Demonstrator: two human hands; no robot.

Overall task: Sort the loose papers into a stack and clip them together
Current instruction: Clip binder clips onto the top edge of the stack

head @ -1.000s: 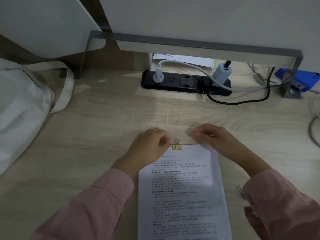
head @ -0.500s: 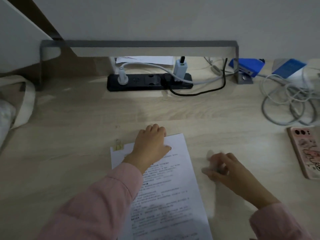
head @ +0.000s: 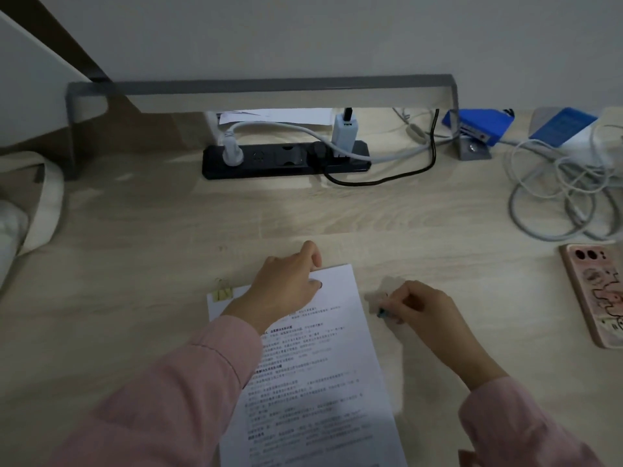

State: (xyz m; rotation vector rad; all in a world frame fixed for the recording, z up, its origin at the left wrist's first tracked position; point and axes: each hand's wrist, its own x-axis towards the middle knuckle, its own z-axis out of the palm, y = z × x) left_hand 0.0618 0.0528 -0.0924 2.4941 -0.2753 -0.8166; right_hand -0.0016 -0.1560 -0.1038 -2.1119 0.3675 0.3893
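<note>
Clipping step: the stack (head: pixel 323 365) lies on the desk (head: pixel 135 264), a yellow clip (head: pixel 222 293) on its top-left corner. The left hand (head: pixel 286 288) grips its top edge; the right hand (head: pixel 421 311) pinches a blue bit (head: pixel 382 312) (likely another clip), which next needs seating on the free corner.

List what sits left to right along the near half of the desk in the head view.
Cloth bag → yellow binder clip → left hand, holding the papers at their top edge → right hand, pinching a small blue item → phone.

desk (head: pixel 236 214) free ahead | papers (head: pixel 330 382) centre | phone (head: pixel 596 294), cables (head: pixel 556 197) right | bag (head: pixel 20 210) left
</note>
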